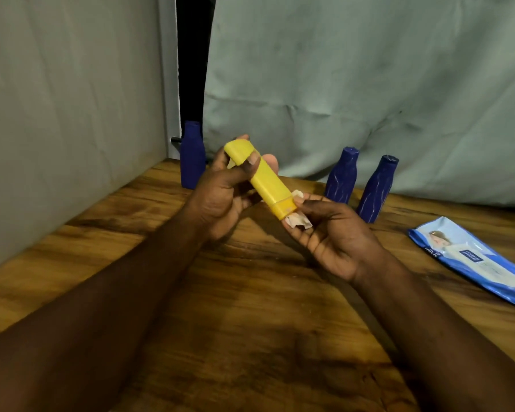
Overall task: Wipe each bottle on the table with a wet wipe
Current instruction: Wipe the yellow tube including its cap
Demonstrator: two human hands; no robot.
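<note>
A yellow bottle (266, 181) is held tilted above the wooden table (250, 307), its upper end gripped by my left hand (223, 191). My right hand (330, 230) holds a crumpled white wet wipe (298, 221) pressed against the bottle's lower end. Three dark blue bottles stand upright at the back: one at the left (192, 156), behind my left hand, and two side by side at the right (341, 176) (376, 188).
A blue pack of wet wipes (473, 260) lies flat on the table at the right. Grey cloth hangs behind the table and along its left side, with a dark gap (194, 55) between the two sheets.
</note>
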